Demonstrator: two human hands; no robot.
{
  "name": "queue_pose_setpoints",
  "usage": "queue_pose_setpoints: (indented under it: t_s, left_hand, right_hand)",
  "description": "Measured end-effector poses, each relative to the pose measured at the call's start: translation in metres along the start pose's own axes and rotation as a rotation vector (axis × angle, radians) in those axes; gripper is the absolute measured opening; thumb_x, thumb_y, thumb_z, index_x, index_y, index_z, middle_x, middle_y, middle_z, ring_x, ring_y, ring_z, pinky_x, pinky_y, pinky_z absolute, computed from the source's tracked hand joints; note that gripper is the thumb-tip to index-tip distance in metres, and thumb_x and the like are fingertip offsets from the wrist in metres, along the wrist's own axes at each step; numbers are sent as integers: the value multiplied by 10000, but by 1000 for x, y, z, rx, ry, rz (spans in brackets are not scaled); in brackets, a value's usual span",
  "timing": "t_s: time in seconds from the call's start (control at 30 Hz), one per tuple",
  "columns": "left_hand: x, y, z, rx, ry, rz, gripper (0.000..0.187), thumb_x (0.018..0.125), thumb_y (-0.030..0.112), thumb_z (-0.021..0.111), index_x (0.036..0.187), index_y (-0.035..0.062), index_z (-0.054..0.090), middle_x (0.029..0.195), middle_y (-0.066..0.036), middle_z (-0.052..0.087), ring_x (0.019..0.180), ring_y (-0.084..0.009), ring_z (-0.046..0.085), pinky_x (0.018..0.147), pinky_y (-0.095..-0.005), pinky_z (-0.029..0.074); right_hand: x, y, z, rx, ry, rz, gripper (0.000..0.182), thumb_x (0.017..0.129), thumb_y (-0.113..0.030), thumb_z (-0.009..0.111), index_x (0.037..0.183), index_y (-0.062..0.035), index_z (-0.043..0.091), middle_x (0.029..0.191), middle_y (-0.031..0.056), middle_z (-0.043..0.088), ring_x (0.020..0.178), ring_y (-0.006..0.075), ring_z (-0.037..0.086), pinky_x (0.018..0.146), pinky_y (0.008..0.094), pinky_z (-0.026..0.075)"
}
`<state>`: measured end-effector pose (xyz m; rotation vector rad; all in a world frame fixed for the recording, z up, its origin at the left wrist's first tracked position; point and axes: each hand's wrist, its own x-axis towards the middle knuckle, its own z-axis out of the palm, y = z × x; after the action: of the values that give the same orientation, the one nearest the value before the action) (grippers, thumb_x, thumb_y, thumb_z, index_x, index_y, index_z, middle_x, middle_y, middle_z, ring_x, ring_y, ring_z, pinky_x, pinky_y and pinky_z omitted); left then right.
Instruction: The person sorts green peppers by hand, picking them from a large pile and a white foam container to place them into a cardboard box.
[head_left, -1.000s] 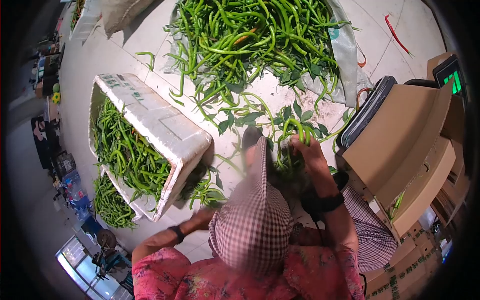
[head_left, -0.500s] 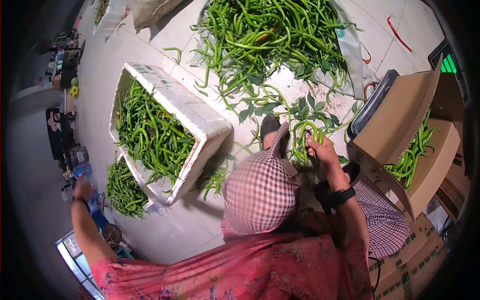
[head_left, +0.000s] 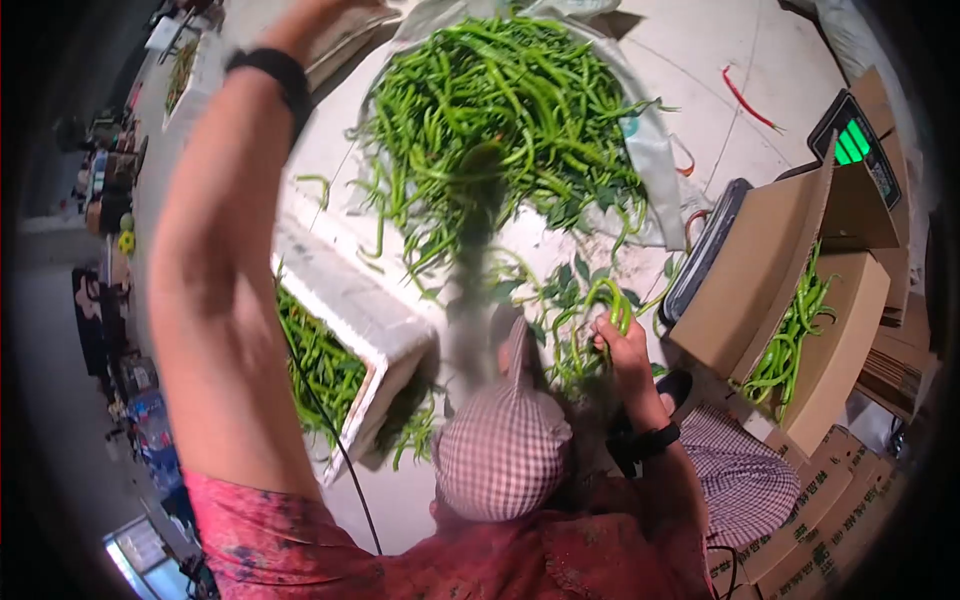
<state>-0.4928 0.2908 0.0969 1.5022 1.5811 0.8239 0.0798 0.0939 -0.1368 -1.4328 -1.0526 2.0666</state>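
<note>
Green chilli peppers point(head_left: 605, 300) are being gripped in a small bunch by the right hand point(head_left: 618, 340), fingers curled tight around them, just near of the big pile point(head_left: 500, 110) on the sack, within reach of the cardboard box point(head_left: 800, 330) at right; left hand is passing out of frame at far top, fingers cannot be told; foam crate point(head_left: 350, 300) is sitting at left, part filled.

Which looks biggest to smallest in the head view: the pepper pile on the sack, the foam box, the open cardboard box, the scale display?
1. Pepper pile.
2. Cardboard box and foam box: too close to rank, since the raised arm hides part of the foam box.
3. Scale display, clearly smallest.
</note>
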Motion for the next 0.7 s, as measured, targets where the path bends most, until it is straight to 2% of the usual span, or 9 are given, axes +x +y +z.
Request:
queue_pose_setpoints:
  t_s: [0.07, 0.13, 0.17, 0.27, 0.37, 0.5, 0.57, 0.6, 0.7]
  left_hand:
    - [7, -46, 71, 92, 70, -143, 433, 861, 238, 637, 1240, 39, 567, 993, -14, 656, 839, -117, 612, 714, -311, 508]
    - [3, -71, 132, 372, -27, -260, 345, 864, 234, 637, 1139, 26, 651, 894, -52, 695, 695, -122, 623, 624, -315, 519]
    - [-10, -98, 162, 446, 161, -342, 454, 778, 402, 707, 1012, 14, 684, 957, -169, 700, 857, -298, 675, 784, -389, 539]
    - [-43, -131, 217, 377, 139, -539, 653, 793, 337, 748, 1302, -5, 524, 1113, -204, 655, 1050, -265, 631, 896, -358, 499]
    - [-51, -166, 242, 269, 293, -520, 899, 765, 390, 757, 1448, 15, 309, 1348, -266, 485, 1236, -336, 501, 1014, -373, 410]
    - [-33, -152, 244, 263, 363, -565, 839, 761, 354, 751, 1450, 106, 342, 1341, -239, 497, 1224, -348, 499, 1025, -372, 399]
    - [-19, -145, 241, 683, 337, -497, 842, 733, 320, 763, 1445, 142, 349, 1362, -226, 467, 1242, -377, 455, 1008, -422, 408]
    - [-12, -147, 241, 679, 334, -497, 842, 733, 320, 763, 1445, 142, 349, 1362, -226, 467, 1242, -377, 455, 1008, -422, 408]
    - [9, -152, 241, 830, 392, -340, 962, 627, 226, 830, 1443, 146, 326, 1411, -191, 398, 1290, -401, 360, 966, -545, 403]
  right_hand:
    - [28, -29, 13, 29, 12, -84, 206, 863, -146, 647, 1005, -17, 573, 826, 47, 610, 691, 104, 543, 645, 254, 454]
    - [58, -53, 24, 8, 33, -202, 202, 884, -146, 620, 1027, -13, 568, 867, 53, 609, 723, 102, 545, 672, 254, 453]
    - [71, -68, 31, 7, 39, -208, 202, 884, -146, 620, 1027, -13, 568, 867, 53, 609, 723, 102, 545, 672, 254, 453]
    - [114, -101, 43, 33, 109, -194, 161, 895, -148, 613, 993, -29, 568, 854, 33, 591, 694, 78, 524, 623, 218, 433]
    - [164, -106, 42, 93, 173, -265, 200, 881, -122, 603, 1028, 10, 574, 921, 80, 632, 724, 131, 587, 674, 252, 482]
    - [218, -113, 44, 149, 254, -269, 204, 851, -59, 595, 1044, 9, 594, 909, 77, 627, 748, 138, 589, 669, 248, 479]
    - [239, -122, 45, 194, 254, -276, 212, 837, -44, 596, 1044, 3, 599, 913, 72, 623, 759, 138, 588, 667, 245, 477]
    - [247, -126, 45, 245, 260, -280, 222, 823, -30, 598, 1044, -4, 603, 918, 68, 619, 771, 138, 587, 666, 243, 474]
    - [273, -131, 41, 201, 221, -251, 336, 798, -26, 607, 1131, -14, 561, 918, 58, 608, 775, 128, 580, 634, 236, 470]
